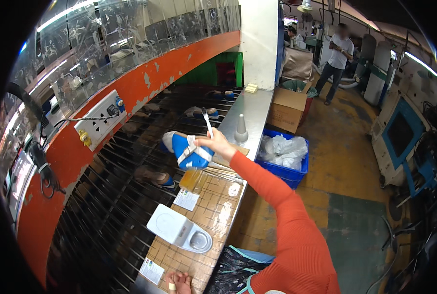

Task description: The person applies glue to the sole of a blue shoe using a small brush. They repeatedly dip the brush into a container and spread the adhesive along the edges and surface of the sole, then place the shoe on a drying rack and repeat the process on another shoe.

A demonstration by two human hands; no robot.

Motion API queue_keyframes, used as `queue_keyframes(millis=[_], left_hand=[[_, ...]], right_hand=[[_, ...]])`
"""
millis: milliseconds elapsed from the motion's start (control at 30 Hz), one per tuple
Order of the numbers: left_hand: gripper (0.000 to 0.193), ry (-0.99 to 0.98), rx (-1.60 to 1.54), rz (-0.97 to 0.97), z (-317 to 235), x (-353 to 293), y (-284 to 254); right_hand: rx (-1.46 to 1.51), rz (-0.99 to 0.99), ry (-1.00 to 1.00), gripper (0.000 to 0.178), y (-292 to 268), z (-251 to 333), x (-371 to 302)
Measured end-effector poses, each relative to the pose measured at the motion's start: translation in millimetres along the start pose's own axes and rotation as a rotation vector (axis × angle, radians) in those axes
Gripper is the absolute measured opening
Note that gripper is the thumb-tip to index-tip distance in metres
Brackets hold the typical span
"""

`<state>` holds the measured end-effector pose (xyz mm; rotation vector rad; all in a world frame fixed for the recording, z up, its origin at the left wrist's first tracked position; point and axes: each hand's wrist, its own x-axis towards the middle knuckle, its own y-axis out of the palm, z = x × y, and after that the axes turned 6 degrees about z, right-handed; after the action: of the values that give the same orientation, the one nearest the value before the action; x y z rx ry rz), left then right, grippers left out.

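Note:
My right hand (217, 145) reaches across the bench, closed round a blue shoe with white straps (193, 156). From the same hand a slim white-handled brush (207, 122) sticks upward, its tip dark. The shoe is over the near edge of a rack of dark bars (110, 201). Low in the picture, my left hand (179, 282) rests by the cardboard-covered bench top (213, 206), fingers loosely bent and apart, with pale tape on one finger. Between the hands stands a white pot with a round cup (199, 240). An amber block (191, 180) lies below the shoe.
More shoes (201, 112) sit on the bars. A grey cone (241, 130) stands on the metal ledge. Right of it are a blue crate of plastic bags (283, 154) and a cardboard box (286, 108). An orange beam (145, 88) borders the rack. A person (338, 54) stands farther back.

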<state>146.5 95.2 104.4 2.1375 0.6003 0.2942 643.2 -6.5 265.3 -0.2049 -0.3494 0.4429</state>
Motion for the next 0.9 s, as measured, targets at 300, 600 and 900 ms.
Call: queue_keyframes(millis=[300, 600, 900], left_hand=[[0.099, -0.197, 0.121, 0.269, 16, 9, 144], [0.094, -0.157, -0.267, 0.107, 34, -58, 125], [0.118, 0.913, 0.547, -0.285, -20, -73, 131]], right_hand=[[0.584, 0.527, -0.066, 0.056, -13, 80, -222], [0.272, 0.759, -0.266, 0.052, 13, 50, -308], [-0.564, 0.412, -0.402, 0.010, 16, 11, -263]])
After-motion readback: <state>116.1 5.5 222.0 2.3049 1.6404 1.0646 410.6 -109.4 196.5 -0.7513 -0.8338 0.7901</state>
